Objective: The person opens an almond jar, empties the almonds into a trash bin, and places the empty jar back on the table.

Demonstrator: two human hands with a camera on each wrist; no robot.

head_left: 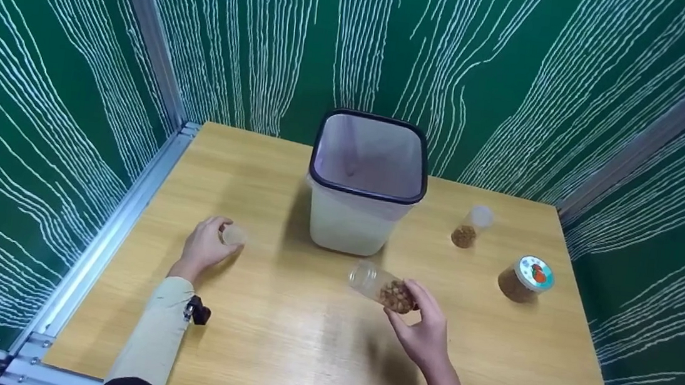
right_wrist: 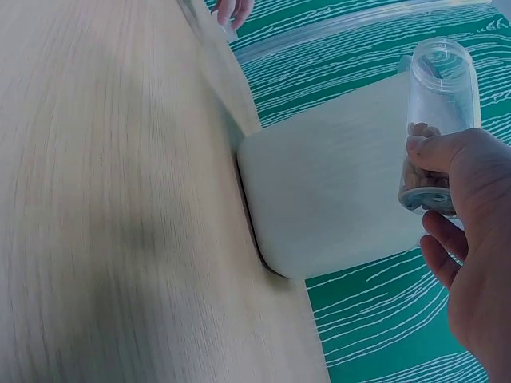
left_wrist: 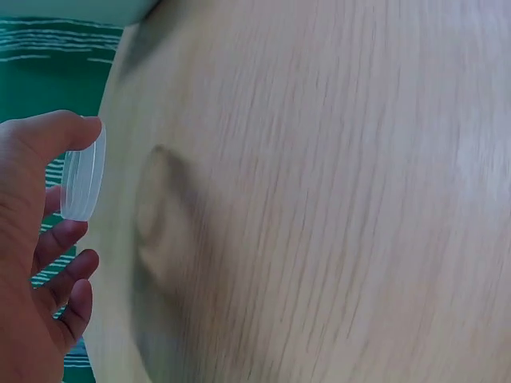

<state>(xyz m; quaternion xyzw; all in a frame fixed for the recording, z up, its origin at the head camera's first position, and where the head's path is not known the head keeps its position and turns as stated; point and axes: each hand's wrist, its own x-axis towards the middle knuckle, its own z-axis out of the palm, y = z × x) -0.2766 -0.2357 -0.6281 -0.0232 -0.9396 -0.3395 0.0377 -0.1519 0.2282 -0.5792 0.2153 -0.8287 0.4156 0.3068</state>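
My left hand (head_left: 207,243) pinches a translucent round lid (left_wrist: 84,177) by its edge, over the left side of the table. In my right hand (head_left: 423,329) is a clear plastic jar (head_left: 380,286), gripped near its base and tilted, with its uncapped mouth toward the left. Brown nut-like pieces (head_left: 396,296) lie gathered at the jar's bottom end. The right wrist view shows the thumb (right_wrist: 435,152) across the jar's lower part. Just beyond the jar stands a tall white bin (head_left: 349,221) with a dark rim and an open top.
At the right of the wooden table (head_left: 277,350) are a clear jar with a whitish lid (head_left: 481,216) and brown contents, and a wider jar with a printed lid (head_left: 534,274). Green panels (head_left: 312,45) with white wavy lines and metal frame bars (head_left: 151,29) enclose the table.
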